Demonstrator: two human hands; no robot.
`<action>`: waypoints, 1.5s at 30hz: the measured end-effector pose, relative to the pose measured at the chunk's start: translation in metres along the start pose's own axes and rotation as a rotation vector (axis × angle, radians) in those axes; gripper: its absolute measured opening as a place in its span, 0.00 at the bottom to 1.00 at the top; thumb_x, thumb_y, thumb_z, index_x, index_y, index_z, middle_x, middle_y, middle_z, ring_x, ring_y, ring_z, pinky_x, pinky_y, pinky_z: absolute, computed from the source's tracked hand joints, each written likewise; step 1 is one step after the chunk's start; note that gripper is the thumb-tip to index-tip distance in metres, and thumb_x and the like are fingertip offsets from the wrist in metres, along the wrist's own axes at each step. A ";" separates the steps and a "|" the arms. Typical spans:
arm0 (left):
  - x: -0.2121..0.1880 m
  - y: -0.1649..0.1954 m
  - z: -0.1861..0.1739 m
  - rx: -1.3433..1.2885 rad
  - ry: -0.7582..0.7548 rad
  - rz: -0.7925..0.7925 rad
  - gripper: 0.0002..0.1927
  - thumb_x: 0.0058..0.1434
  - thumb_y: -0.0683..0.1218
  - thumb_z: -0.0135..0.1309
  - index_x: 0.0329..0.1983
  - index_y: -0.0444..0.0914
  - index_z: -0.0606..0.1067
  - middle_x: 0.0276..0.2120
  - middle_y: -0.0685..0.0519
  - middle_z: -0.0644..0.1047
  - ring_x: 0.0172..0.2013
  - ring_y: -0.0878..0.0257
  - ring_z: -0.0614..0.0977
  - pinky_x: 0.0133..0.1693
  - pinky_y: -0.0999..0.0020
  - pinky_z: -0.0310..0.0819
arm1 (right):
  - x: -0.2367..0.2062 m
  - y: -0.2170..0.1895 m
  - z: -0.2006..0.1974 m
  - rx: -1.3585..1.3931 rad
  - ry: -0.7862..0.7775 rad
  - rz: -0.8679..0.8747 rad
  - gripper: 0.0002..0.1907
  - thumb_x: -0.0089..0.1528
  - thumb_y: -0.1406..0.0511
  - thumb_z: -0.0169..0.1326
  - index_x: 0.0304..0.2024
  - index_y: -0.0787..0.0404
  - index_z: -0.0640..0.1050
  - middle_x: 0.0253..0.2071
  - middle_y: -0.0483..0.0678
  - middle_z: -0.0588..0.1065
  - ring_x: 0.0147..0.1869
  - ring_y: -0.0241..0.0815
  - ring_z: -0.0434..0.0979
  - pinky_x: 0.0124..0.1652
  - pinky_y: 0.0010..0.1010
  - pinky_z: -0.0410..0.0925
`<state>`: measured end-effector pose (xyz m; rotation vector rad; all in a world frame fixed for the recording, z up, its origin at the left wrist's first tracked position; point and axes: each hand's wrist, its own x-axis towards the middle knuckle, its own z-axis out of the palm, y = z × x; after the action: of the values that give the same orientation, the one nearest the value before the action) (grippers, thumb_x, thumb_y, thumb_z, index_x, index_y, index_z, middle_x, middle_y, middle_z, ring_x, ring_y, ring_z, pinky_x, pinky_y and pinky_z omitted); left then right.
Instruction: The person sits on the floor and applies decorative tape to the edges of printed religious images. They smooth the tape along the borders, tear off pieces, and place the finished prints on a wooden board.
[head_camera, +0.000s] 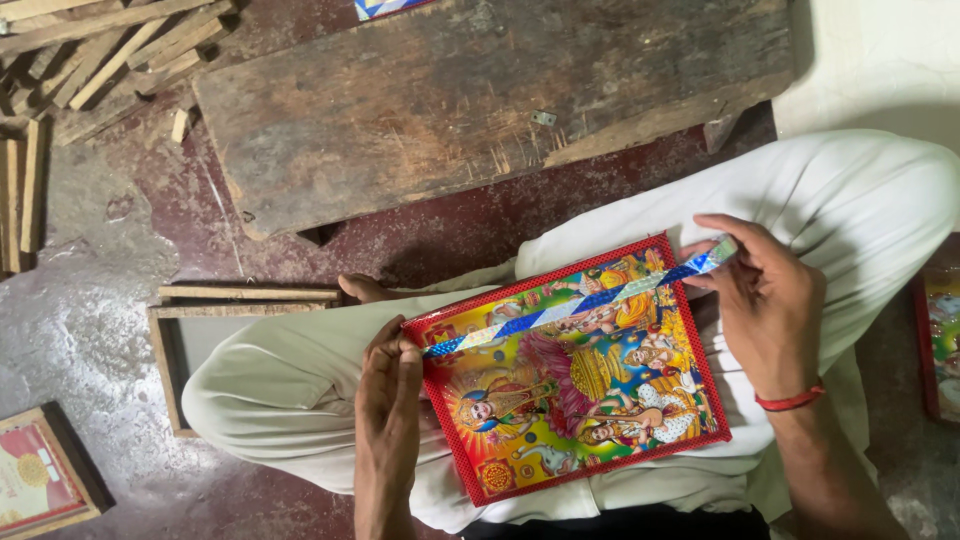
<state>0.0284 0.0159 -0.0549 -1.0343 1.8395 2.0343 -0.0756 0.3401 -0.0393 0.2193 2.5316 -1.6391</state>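
Red-bordered, the colourful print (575, 370) was rested on the lap; a blue patterned strip (590, 298) was stretched across it, pinched by the right hand (765, 300) and pressed flat by the left hand (390, 385).

Person on the floor wears loose off-white trousers (300, 380), creased over both knees, a thin red thread band (790, 400) around the wrist of the right hand (765, 300), bare forearms without sleeves, left hand (388, 385) without rings or bands.
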 end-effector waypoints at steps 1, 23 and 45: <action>-0.001 0.001 0.000 0.009 0.002 -0.002 0.25 0.71 0.46 0.46 0.69 0.30 0.65 0.48 0.48 0.76 0.51 0.65 0.76 0.58 0.68 0.68 | -0.001 0.000 0.001 -0.036 0.007 -0.012 0.17 0.68 0.79 0.46 0.59 0.71 0.75 0.45 0.53 0.79 0.48 0.37 0.81 0.50 0.31 0.79; -0.024 0.004 -0.010 0.035 0.037 0.024 0.20 0.68 0.48 0.51 0.61 0.39 0.70 0.52 0.52 0.79 0.51 0.72 0.79 0.53 0.75 0.73 | -0.011 0.016 0.002 0.139 0.068 -0.017 0.16 0.70 0.82 0.43 0.58 0.70 0.72 0.46 0.48 0.73 0.54 0.39 0.83 0.52 0.31 0.81; -0.030 0.017 0.003 0.080 0.146 0.125 0.17 0.69 0.46 0.51 0.56 0.31 0.74 0.49 0.47 0.78 0.52 0.63 0.78 0.57 0.66 0.70 | -0.016 0.035 0.006 0.213 0.233 -0.058 0.11 0.74 0.80 0.47 0.59 0.71 0.70 0.45 0.51 0.76 0.52 0.43 0.83 0.45 0.28 0.79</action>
<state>0.0394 0.0239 -0.0229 -1.0972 2.0900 1.9812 -0.0536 0.3477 -0.0707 0.3804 2.5413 -2.0166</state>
